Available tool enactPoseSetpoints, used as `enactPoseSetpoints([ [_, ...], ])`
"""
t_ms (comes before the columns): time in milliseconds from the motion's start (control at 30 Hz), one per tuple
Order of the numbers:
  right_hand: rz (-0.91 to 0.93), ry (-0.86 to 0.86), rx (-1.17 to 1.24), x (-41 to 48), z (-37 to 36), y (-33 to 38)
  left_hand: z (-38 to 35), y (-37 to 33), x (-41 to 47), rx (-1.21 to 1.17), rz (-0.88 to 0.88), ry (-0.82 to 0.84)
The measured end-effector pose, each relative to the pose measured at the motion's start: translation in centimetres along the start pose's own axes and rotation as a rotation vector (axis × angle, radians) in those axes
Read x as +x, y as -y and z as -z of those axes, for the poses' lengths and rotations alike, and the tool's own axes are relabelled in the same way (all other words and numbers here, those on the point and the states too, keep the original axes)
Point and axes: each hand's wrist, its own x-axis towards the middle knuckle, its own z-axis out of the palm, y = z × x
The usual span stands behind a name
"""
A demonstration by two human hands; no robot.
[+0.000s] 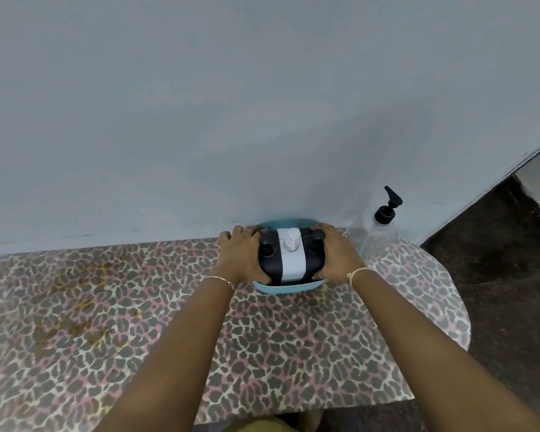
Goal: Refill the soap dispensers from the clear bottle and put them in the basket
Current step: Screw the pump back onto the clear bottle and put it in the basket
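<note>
The teal oval plastic basket [289,287] stands at the far edge of the table [138,307], which carries a leopard-print cloth, with its rear rim close against the pale grey wall [262,120]. Three pump dispensers stand upright inside it in one row: the left black plastic dispenser [270,263], the white plastic dispenser [290,260] in the centre and the right black plastic dispenser [315,260]. The left hand [242,255] wraps the left side of the basket and the right hand [339,254] wraps the right side. The left fingers [247,232] and the right fingers [328,229] curl over the far rim, and each thumb lies at the near rim against the adjacent black dispenser, so both sets of fingers are clamped on the basket. The clear plastic bottle with a black pump [382,238] stands on the table just beside the right hand, near the wall and apart from the basket. The hands cover the side walls of the basket, so only the near and far arcs of its rim show. The lower bodies of the dispensers are hidden. The liquid level in the clear bottle is hard to make out.
</note>
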Motion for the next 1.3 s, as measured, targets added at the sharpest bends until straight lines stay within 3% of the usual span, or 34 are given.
enactPoseSetpoints([
  [233, 0.013, 0.037, -0.071, 0.4, 0.4, -0.1, -0.1, -0.2, 0.5, -0.011, -0.005, 0.024],
  [767, 0.005, 0.045, -0.094, 0.0, 0.7, 0.0, -0.9, -0.4, 1.6, -0.38, -0.028, -0.006],
  [1300, -0.041, 0.031, -0.003, 0.1, 0.7, -0.2, -0.6, 0.1, 1.3, -0.343, -0.024, 0.051],
])
